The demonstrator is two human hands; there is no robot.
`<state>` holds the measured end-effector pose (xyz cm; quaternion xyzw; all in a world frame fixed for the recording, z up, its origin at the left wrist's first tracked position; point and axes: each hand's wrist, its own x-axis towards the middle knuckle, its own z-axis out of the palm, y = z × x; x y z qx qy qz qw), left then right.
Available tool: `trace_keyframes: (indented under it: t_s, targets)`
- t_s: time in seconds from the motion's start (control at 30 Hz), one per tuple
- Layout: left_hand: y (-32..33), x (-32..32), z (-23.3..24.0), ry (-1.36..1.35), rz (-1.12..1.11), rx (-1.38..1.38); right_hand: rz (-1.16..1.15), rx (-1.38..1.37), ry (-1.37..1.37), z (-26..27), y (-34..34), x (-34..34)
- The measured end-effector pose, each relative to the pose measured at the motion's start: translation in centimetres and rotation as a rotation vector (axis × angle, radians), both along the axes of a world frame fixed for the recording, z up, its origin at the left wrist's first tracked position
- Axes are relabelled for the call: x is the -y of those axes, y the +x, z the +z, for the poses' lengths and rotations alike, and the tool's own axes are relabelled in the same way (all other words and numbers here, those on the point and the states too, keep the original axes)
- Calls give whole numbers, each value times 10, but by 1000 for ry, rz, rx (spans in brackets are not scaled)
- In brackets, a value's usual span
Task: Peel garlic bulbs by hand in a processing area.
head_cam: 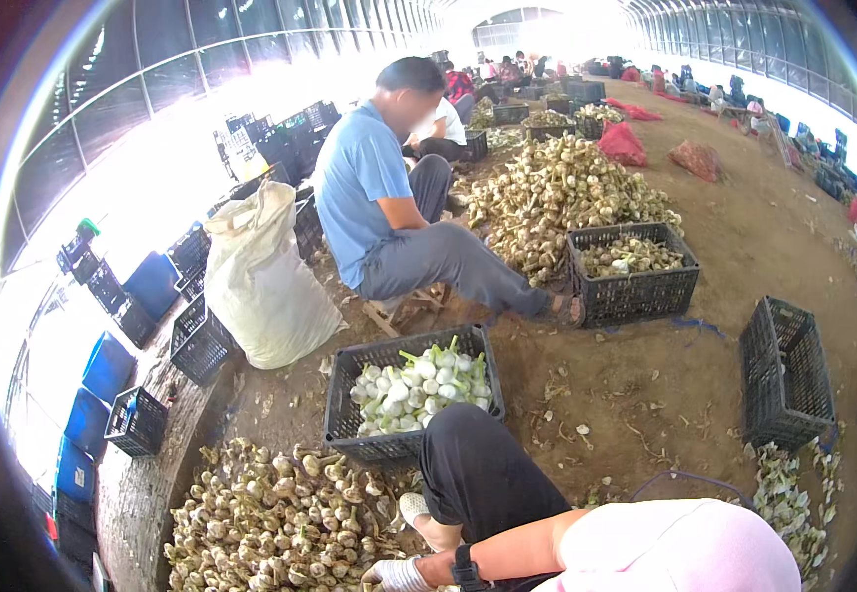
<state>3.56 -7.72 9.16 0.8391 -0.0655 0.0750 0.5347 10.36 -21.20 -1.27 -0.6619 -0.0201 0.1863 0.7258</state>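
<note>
At the bottom edge, my right hand (397,576) wears a pale striped glove and reaches to the near edge of a pile of unpeeled garlic bulbs (280,518). The frame cuts off its fingers, so I cannot tell whether they grip a bulb. A black band (467,568) circles that wrist. My left hand is out of view. Beyond my bent knee (484,466) stands a black plastic crate (380,448) partly filled with white, cleaned garlic bulbs (421,388), some with green stems.
Opposite sits a person in a blue shirt (362,177) on a low wooden stool (399,311), beside a white woven sack (273,288). Past them are a larger garlic heap (561,200) and a part-filled crate (632,292). Another crate (787,377) stands right, near scattered garlic skins (783,488).
</note>
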Motion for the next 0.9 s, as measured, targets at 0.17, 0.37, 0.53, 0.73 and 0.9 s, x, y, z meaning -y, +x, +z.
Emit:
trace_keyframes:
  t_s: [0.17, 0.37, 0.53, 0.73, 0.9]
  targets:
    - [3, -6, -23, -721, 33, -384, -44, 188, -182, 2, -8, -2]
    - [-14, 1, -14, -323, 11, -31, 44, 1130, -373, -9, 3, 4]
    - [-8, 11, -8, 181, 56, 167, 340, 31, 758, -13, 2, 16]
    - [-2, -29, -11, 797, -23, 360, 175, -380, 675, 5, -27, -20]
    - [-1, -53, -2, 1008, -111, 513, 101, -677, 657, 37, -29, -36]
